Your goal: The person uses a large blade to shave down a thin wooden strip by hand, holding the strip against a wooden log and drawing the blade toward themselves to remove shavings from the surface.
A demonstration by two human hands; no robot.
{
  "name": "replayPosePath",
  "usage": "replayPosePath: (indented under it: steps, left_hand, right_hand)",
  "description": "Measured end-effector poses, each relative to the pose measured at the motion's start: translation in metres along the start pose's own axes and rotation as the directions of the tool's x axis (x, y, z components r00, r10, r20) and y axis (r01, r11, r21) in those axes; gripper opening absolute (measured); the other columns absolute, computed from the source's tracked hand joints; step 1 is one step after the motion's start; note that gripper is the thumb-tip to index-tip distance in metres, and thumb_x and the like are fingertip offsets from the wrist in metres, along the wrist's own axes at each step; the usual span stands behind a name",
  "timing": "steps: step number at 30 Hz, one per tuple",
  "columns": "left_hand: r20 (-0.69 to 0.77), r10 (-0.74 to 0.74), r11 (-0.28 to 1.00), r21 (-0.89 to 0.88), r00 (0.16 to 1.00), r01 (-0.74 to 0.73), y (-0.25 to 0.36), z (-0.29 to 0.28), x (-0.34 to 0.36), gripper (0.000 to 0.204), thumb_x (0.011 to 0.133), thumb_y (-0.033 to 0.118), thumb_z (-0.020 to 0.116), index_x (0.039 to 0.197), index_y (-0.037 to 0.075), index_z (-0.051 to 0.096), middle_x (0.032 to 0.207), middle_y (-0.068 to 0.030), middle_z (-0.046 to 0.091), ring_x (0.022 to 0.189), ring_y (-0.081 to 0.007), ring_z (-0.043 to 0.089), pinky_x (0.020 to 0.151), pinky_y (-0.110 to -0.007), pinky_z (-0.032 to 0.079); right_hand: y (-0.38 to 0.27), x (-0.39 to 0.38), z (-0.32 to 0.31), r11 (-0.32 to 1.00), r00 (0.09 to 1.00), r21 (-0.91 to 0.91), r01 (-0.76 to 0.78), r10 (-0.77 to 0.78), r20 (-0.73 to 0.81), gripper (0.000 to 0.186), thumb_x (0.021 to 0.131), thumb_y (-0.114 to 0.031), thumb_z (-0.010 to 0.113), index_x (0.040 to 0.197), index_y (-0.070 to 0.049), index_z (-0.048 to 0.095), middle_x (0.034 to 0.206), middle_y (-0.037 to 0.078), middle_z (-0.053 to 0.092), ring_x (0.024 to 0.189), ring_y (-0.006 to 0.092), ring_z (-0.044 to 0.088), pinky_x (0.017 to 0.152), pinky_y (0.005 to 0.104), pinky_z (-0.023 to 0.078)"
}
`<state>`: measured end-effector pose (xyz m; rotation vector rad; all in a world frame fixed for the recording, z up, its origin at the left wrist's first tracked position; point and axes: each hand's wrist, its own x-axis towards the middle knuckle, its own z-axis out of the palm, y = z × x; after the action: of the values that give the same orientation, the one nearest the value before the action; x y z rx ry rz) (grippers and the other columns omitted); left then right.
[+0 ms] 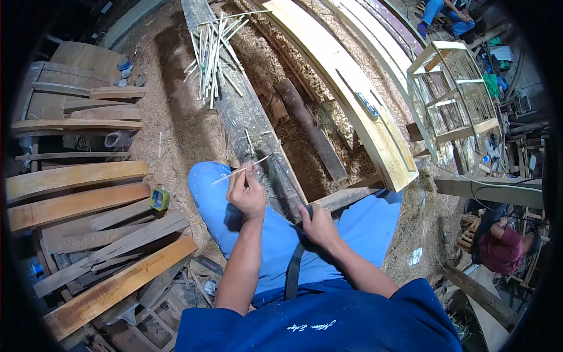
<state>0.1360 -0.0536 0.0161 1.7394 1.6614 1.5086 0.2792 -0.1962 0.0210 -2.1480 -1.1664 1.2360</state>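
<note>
Many thin sticks (213, 61) clutter the plank (248, 111).

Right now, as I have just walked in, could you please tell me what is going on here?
A seated person is holding a thin wooden stick in the left hand, above a long, worn plank. The right hand is curled by the plank's near end; what it grips is hard to make out. A loose pile of similar sticks lies farther along the plank, and a pale curved beam is to the right.
</note>
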Motion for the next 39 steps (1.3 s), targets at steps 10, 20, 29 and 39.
replayPosePath:
  steps: [10, 20, 29, 39]
  left_hand:
    - [0.009, -0.007, 0.999, -0.042, 1.0, 0.007, 0.0, -0.001, -0.002, 0.014, 0.102, -0.002, 0.067, 0.099, -0.011, 0.077, 0.093, -0.0174, 0.076, 0.08, -0.021, 0.075, 0.074, -0.033, 0.067]
    - [0.012, 0.145, 0.983, 0.117, 0.989, -0.145, 0.009, -0.002, 0.0, 0.016, 0.103, 0.0, 0.064, 0.1, -0.009, 0.078, 0.092, -0.017, 0.077, 0.081, -0.0239, 0.076, 0.074, -0.035, 0.063]
    - [0.005, -0.031, 0.995, -0.091, 1.0, 0.031, 0.004, 0.001, 0.001, 0.016, 0.103, -0.001, 0.064, 0.102, -0.01, 0.077, 0.095, -0.018, 0.077, 0.084, -0.0247, 0.076, 0.076, -0.036, 0.065]
    - [0.035, 0.022, 0.999, -0.045, 0.999, -0.021, -0.002, 0.002, -0.001, 0.014, 0.102, -0.005, 0.062, 0.101, -0.012, 0.075, 0.096, -0.018, 0.077, 0.084, -0.0234, 0.076, 0.076, -0.035, 0.067]
  right_hand:
    - [0.007, -0.002, -0.001, 0.998, 1.0, -0.06, -0.023, 0.023, 0.001, 0.063, 0.107, -0.052, 0.055, 0.108, 0.01, 0.064, 0.095, 0.041, 0.069, 0.095, 0.0604, 0.067, 0.086, 0.0635, 0.054]
    - [-0.02, -0.017, -0.006, 0.974, 0.981, 0.124, 0.188, -0.192, 0.018, 0.052, 0.106, -0.042, 0.062, 0.105, 0.01, 0.062, 0.09, 0.041, 0.067, 0.093, 0.0602, 0.065, 0.082, 0.0632, 0.053]
    - [-0.019, -0.009, -0.006, 0.998, 0.998, 0.0, 0.058, -0.058, 0.036, 0.055, 0.106, -0.047, 0.059, 0.105, 0.008, 0.063, 0.094, 0.04, 0.069, 0.098, 0.0584, 0.067, 0.087, 0.063, 0.053]
    - [-0.016, -0.011, -0.012, 0.998, 0.998, -0.004, 0.056, -0.056, 0.033, 0.056, 0.106, -0.046, 0.059, 0.109, 0.009, 0.063, 0.088, 0.041, 0.068, 0.092, 0.0588, 0.068, 0.083, 0.0641, 0.053]
